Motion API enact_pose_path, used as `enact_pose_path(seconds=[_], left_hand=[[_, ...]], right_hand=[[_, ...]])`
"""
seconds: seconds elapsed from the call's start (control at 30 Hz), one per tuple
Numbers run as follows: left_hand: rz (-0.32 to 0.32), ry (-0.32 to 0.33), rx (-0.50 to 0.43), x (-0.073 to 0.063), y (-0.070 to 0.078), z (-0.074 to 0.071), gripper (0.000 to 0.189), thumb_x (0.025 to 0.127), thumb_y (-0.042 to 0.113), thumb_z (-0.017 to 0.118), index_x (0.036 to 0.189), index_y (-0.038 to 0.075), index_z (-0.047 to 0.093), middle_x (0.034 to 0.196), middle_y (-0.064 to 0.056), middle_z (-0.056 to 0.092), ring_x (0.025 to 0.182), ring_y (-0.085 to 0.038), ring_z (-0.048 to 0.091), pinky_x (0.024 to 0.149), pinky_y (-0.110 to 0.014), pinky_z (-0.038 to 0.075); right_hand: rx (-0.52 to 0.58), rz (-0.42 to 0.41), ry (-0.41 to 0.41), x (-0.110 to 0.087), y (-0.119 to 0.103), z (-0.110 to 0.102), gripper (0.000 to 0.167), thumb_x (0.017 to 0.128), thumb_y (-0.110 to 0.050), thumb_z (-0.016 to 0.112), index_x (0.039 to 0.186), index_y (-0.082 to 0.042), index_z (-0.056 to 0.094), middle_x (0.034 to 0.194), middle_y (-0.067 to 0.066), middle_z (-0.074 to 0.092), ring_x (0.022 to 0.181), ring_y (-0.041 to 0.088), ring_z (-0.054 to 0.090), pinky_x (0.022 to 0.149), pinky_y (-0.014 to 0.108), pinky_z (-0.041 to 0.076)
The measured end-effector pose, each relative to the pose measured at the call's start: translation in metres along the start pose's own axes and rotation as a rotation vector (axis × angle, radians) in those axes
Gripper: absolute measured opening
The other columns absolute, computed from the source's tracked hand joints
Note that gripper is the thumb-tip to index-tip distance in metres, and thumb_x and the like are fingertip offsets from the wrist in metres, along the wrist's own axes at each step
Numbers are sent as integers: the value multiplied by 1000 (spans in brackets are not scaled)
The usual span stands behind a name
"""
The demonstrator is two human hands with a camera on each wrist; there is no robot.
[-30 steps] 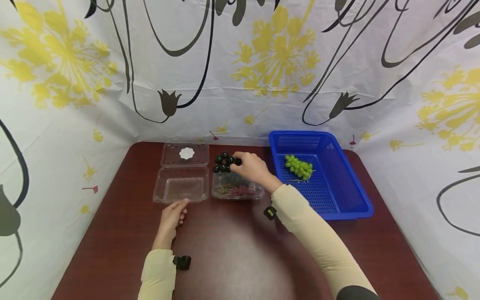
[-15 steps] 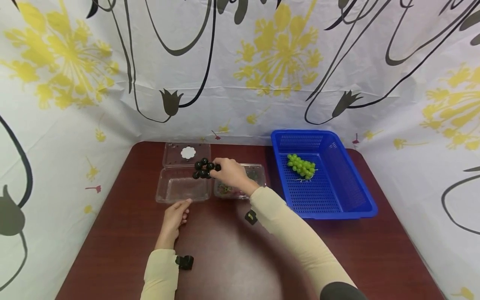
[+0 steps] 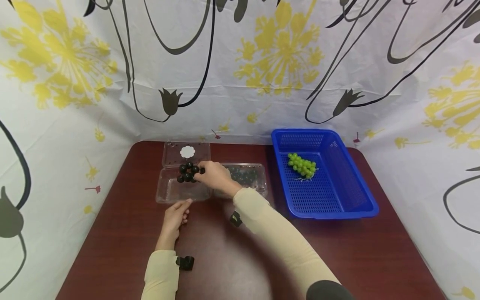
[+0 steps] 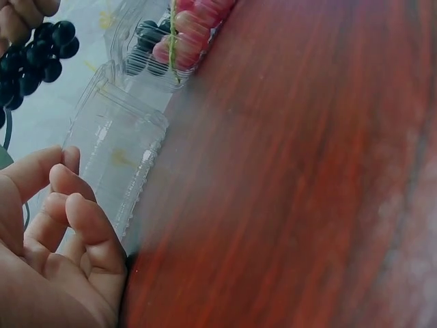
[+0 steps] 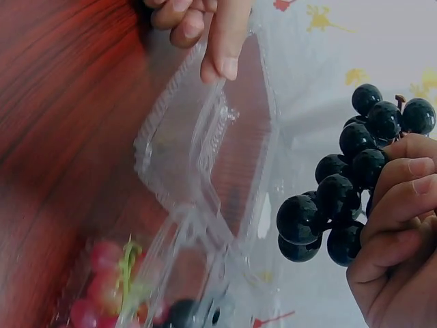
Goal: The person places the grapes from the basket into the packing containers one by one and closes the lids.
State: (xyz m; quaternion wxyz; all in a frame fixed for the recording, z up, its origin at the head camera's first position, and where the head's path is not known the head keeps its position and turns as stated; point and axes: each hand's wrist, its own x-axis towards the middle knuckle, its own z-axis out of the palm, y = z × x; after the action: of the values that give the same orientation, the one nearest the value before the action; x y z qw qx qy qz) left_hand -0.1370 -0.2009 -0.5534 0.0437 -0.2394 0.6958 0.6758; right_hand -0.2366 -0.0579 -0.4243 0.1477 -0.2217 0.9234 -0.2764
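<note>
My right hand (image 3: pixel 216 176) grips a bunch of black grapes (image 5: pixel 334 191) by its stem end, above the bottom half of an open clear plastic clamshell box (image 3: pixel 163 188). The grapes overlap the back of that half in the head view. At the front rim, my left hand (image 3: pixel 175 217) pinches the edge between thumb and forefinger, the other fingers curled in. The box's lid (image 3: pixel 172 151), with a white scalloped label (image 3: pixel 187 152), lies folded back. A second clear clamshell box (image 3: pixel 265 183) beside it is closed over dark and red grapes, partly hidden by my right arm.
A blue plastic basket (image 3: pixel 361 196) stands at the right of the brown table (image 3: pixel 221 254), with a bunch of green grapes (image 3: pixel 301 166) inside. Behind the table hangs a white patterned cloth (image 3: pixel 240 112).
My right hand has carried the black grapes leftward, from above the closed box to above the open one. My left hand has stayed at the open box's rim.
</note>
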Motion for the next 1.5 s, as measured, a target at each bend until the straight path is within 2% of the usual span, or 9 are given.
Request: enact_pose_path(seconds=[0.13,0.37,0.5,0.57,0.9,1.03,1.13,1.37,1.5], left_hand=[[5,1,-2,-2,0,-2,43,95,40,60,107,-1,60,68,7,48,57,-6,43,55,-22,43],[5,20,-24,-2,-3,-4,38,95,36,61,106,-1,61,67,7,49,56,-6,44,55,-21,44],[14,24,-36,-3,-2,-2,37,95,35,61,104,-1,61,67,7,49,56,-6,44,56,-21,45],[12,18,-50,-4,-1,-1,36,95,33,61,106,-2,61,67,7,49,55,-5,43,56,-21,45],[-15,-7,-56,-12,16,0,35,97,25,59,116,-4,61,68,4,51,57,-8,45,57,-23,46],[8,-1,-60,-6,5,2,37,94,31,63,112,-1,63,68,6,51,57,-7,46,56,-22,46],[25,3,-57,-5,0,3,39,93,33,64,109,-3,63,68,6,50,57,-6,45,56,-22,46],[29,23,-61,-1,-6,4,36,94,30,64,107,-4,65,67,5,50,57,-6,44,57,-21,46],[38,24,-60,-1,-5,4,35,94,28,64,108,-4,65,67,6,49,57,-5,44,57,-20,47]], right_hand=[[-24,5,-29,4,-9,10,46,94,-33,60,136,-15,55,54,-1,58,40,8,37,40,23,27],[-51,3,-50,11,-18,29,43,93,-34,60,132,-17,58,70,-3,67,45,8,46,44,24,34],[-105,-10,-55,13,-15,39,33,93,-33,59,123,-19,63,60,-6,60,48,8,49,46,25,36],[-137,-8,-54,14,-13,43,28,92,-32,59,117,-20,65,57,-8,56,48,7,50,48,25,36],[-190,26,-97,22,-8,49,33,92,-34,59,123,-23,65,52,-7,60,45,7,56,52,27,42],[-244,24,-140,27,-6,52,20,93,-35,58,100,-22,72,50,-7,57,46,8,55,53,27,42],[-287,7,-176,28,-4,55,22,95,-34,56,79,-21,66,51,-6,56,49,9,54,54,28,41],[-317,-19,-193,30,-4,60,21,98,-28,50,94,-22,70,55,-6,59,52,9,56,56,30,42],[-323,-31,-179,31,-1,64,26,99,-26,48,81,-21,65,57,-5,57,54,10,53,54,30,41]])
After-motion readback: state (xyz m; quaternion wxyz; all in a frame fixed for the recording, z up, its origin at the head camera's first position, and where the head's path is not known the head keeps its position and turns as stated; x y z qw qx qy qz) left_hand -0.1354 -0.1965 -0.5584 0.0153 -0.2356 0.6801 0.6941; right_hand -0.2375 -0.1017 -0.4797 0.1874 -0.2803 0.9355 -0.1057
